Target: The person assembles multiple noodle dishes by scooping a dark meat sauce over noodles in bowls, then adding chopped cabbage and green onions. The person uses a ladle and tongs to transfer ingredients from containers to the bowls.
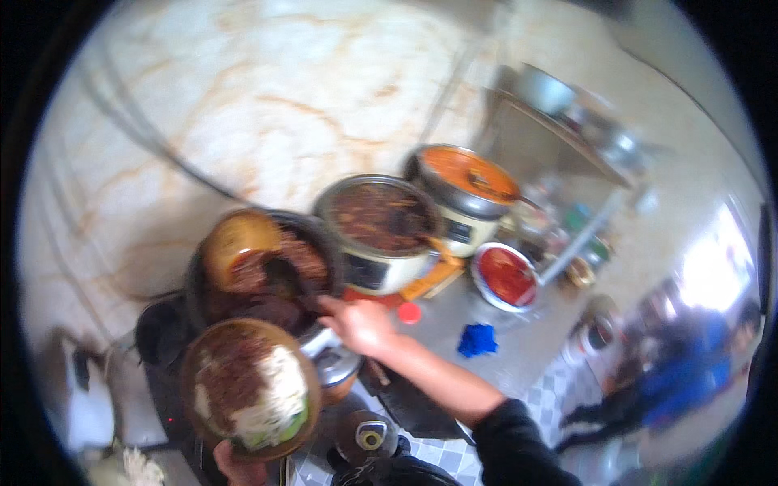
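My left hand point(237, 465) grips a round brown bowl point(193, 387) by its near edge. In it lie pale noodles point(282, 385), dark minced topping point(235, 374) and something green point(279, 433). My right hand point(361, 326) is closed round the handle of a dark ladle point(285, 279), whose head is down in a large dark pot point(194, 279). Brown minced meat point(304, 253) fills part of that pot. An amber bowl point(227, 251) leans inside the pot at its far left. The brown bowl is held close to the pot's near rim.
Right of the pot stand a cooker of dark stew point(381, 215) and a cooker of orange-red sauce point(470, 172). A white bowl of red sauce point(506, 275), a blue cloth point(478, 340) and a red lid point(409, 313) lie on the counter. A person in blue point(689, 364) is at far right.
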Demonstrator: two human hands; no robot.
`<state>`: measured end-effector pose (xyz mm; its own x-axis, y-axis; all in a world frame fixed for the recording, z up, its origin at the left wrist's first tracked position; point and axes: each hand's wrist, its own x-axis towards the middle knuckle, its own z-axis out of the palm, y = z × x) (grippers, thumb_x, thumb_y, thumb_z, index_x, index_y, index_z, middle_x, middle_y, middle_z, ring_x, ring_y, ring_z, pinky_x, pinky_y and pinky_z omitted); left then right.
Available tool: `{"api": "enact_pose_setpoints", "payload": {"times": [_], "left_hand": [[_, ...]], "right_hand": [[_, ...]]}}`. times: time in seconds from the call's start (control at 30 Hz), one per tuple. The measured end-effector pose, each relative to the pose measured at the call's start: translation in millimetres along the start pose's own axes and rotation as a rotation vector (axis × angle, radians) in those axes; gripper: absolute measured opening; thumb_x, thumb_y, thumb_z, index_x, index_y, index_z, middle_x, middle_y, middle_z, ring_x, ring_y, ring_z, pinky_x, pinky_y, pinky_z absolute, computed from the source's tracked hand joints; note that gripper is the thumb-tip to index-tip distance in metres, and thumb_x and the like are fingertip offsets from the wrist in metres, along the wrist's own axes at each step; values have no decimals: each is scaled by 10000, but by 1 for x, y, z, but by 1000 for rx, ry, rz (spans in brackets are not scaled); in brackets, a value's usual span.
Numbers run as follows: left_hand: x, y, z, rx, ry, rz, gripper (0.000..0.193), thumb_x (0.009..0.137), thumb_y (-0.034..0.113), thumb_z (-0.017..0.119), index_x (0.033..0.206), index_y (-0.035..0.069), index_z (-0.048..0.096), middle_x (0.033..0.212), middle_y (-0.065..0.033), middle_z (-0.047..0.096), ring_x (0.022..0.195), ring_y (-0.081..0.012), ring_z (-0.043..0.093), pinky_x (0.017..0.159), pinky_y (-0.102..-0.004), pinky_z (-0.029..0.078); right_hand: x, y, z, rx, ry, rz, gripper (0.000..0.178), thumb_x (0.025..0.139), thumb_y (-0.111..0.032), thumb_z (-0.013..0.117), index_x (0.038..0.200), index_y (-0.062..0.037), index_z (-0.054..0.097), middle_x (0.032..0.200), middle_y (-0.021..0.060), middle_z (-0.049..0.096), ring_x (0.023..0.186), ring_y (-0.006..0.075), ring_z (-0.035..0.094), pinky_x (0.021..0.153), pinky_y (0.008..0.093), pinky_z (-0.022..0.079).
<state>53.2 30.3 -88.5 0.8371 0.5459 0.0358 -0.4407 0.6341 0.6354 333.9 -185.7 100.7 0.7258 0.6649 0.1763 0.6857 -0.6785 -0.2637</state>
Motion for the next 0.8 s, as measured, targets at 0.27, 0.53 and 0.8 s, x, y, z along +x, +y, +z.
{"api": "enact_pose_setpoints", "payload": {"times": [0.27,0.53,0.8], "left_hand": [[-32,-73,85,1295,-115,932,522,805,305,728,1162,-1,500,1109,-158,582,832,-253,587,719,-372,502],[-154,-272,345,-189,-304,-347,607,804,250,634,1290,-61,444,1250,-196,517,1032,-324,544,888,-475,459],[-229,-458,545,-114,-21,-624,722,767,346,661,1390,75,417,1406,-147,412,1286,-381,381,1032,-540,359]], "right_hand": [[-107,117,-33,316,471,-98,374,787,-167,686,1129,-38,610,1075,141,581,969,323,548,827,425,477],[-485,364,-96,304,391,264,362,831,-113,654,1171,2,606,1124,180,610,1016,358,589,906,413,485],[-700,564,-219,128,438,746,319,847,-117,649,1150,-18,637,1106,174,639,1018,357,601,890,411,498]]}}
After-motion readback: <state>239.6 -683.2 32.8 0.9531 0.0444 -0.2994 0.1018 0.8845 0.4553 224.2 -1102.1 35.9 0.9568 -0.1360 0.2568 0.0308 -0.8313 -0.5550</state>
